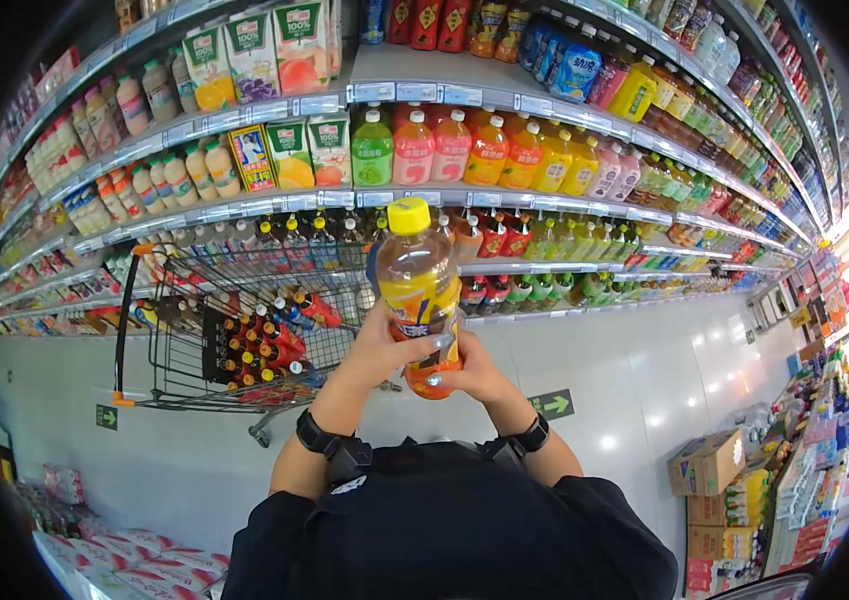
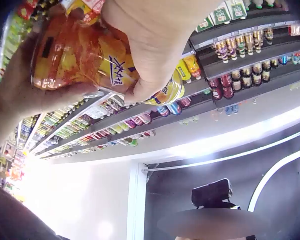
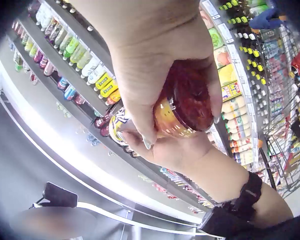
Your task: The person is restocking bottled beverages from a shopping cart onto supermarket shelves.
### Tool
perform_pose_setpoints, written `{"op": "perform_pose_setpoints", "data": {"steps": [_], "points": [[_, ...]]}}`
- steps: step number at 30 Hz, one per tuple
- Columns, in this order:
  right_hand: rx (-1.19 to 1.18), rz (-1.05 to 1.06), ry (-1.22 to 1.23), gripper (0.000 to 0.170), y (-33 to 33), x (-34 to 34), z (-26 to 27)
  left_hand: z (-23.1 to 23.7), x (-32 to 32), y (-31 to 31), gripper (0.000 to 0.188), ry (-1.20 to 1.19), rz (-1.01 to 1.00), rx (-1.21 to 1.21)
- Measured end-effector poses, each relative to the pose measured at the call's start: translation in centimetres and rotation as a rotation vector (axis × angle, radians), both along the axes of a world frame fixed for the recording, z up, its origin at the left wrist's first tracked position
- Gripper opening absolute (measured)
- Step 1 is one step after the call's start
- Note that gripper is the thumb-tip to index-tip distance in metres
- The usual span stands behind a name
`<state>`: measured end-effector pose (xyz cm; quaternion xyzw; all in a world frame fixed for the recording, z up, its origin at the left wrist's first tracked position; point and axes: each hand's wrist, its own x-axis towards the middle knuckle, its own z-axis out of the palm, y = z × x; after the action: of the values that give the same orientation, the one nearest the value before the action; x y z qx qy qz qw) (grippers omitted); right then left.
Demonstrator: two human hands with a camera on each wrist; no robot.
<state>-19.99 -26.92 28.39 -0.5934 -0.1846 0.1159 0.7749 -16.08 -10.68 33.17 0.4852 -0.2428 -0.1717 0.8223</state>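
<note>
A clear bottle of orange-brown drink with a yellow cap [image 1: 411, 262] stands nearly upright between both hands in the head view. The left hand [image 1: 377, 350] grips its middle, thumb across the label. Lower down, the right hand [image 1: 475, 372] holds the bottle near its base. In the left wrist view the left hand [image 2: 145, 40] wraps the bottle [image 2: 82, 55], base toward the left. The right wrist view shows the right hand [image 3: 150, 65] curled round the dark red base [image 3: 190, 100]; the label side is partly hidden by fingers.
Behind the bottle run curved shelves [image 1: 425, 95] of drinks and juice cartons. A wire shopping cart [image 1: 175, 340] with a black crate of bottles stands at left. Cardboard boxes [image 1: 707, 462] and stacked goods are at lower right, and white-and-red packs [image 1: 145, 560] at lower left.
</note>
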Motion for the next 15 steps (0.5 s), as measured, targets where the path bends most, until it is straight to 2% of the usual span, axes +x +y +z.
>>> {"op": "perform_pose_setpoints", "data": {"steps": [5,8,9,12,15], "points": [[-0.100,-0.265,-0.133,0.082,-4.8,-0.4,-0.4,-0.7,1.1,-5.7,0.063,-0.113,-0.149,-0.061],[-0.478,-0.628,-0.452,0.073,-7.8,-0.5,1.3,-1.5,1.6,-9.1,0.065,-0.018,-0.165,-0.059],[-0.486,-0.782,-0.555,0.062,-8.4,-0.3,1.0,-1.2,1.3,-10.5,0.067,-0.059,-0.142,-0.104],[-0.667,-0.987,-0.753,0.058,-10.4,-0.1,1.8,-2.7,2.5,-13.4,0.066,-0.122,-0.129,-0.178],[-0.697,-1.117,-0.835,0.059,-11.9,0.2,1.8,-1.4,2.4,-15.2,0.067,-0.137,-0.124,-0.212]]}}
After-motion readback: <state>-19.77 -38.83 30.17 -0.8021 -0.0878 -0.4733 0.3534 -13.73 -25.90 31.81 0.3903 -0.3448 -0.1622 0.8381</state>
